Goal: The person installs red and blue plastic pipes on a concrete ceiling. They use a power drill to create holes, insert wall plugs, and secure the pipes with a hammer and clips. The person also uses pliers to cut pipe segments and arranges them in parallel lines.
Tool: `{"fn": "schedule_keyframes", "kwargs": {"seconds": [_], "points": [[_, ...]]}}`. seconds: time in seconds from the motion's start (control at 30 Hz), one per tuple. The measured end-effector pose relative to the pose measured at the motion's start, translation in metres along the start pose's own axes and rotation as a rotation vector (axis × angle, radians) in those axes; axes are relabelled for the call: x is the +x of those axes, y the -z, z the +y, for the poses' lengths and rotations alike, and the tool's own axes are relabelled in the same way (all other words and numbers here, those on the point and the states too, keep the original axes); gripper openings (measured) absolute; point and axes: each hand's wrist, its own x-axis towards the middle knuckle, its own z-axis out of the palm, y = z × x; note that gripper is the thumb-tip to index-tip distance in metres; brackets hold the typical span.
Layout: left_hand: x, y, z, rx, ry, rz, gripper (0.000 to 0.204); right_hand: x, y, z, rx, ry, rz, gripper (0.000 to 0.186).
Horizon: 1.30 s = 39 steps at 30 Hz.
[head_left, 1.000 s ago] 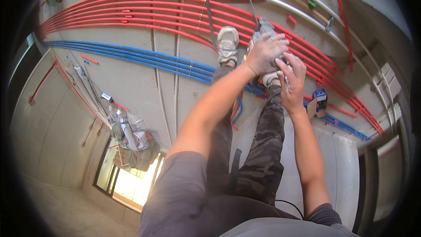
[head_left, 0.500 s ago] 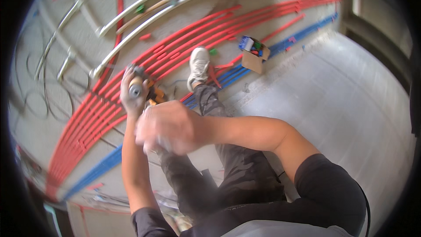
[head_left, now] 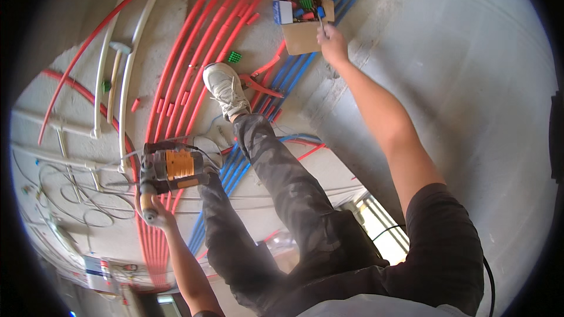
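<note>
At the left, my left hand (head_left: 160, 213) is wrapped around the side handle of a rotary hammer drill (head_left: 179, 164) with an orange and dark body. The drill lies sideways in the air, its thin bit (head_left: 120, 184) pointing left. My right arm reaches far forward to an open cardboard box (head_left: 302, 40). There my right hand (head_left: 332, 44) is closed on a slim metal-looking piece with blue at its far end, held over the box's edge. Its exact kind is too small to tell. Inside the box are green, red and blue small parts.
Red pipes (head_left: 202, 53) and blue pipes (head_left: 296, 76) run along the floor by my shoe (head_left: 224, 85). White pipes (head_left: 130, 70) and a coiled cable (head_left: 82, 199) lie at left. A red-handled tool (head_left: 258, 85) and a green piece (head_left: 235, 57) sit near the shoe.
My right hand has left the drill and stretched forward right to the box, where it grips the slim piece. The drill has swung sideways in my left hand, and the view has turned.
</note>
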Motion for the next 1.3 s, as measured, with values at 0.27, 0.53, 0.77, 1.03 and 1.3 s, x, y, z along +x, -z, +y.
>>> {"fn": "schedule_keyframes", "kwargs": {"seconds": [0.27,0.53,0.77,1.03,1.3], "points": [[0.011,0.013,-0.010,0.129,0.085,-0.014,0.051,0.114,-0.008,0.031,0.562,-0.109,0.153,0.017],[0.027,0.000,0.021,0.221,0.012,-0.055,0.051,0.114,-0.053,0.041,0.546,-0.459,0.429,0.025],[0.030,0.003,0.015,0.202,0.049,-0.055,0.054,0.049,-0.100,-0.048,-0.104,-0.242,-0.017,0.069],[0.030,-0.009,0.036,0.112,0.126,-0.048,0.037,-0.019,-0.159,-0.089,-0.227,0.088,0.051,0.069],[0.033,0.001,0.005,0.072,0.134,-0.044,0.042,-0.025,-0.123,-0.056,0.082,0.140,0.085,0.045]]}}
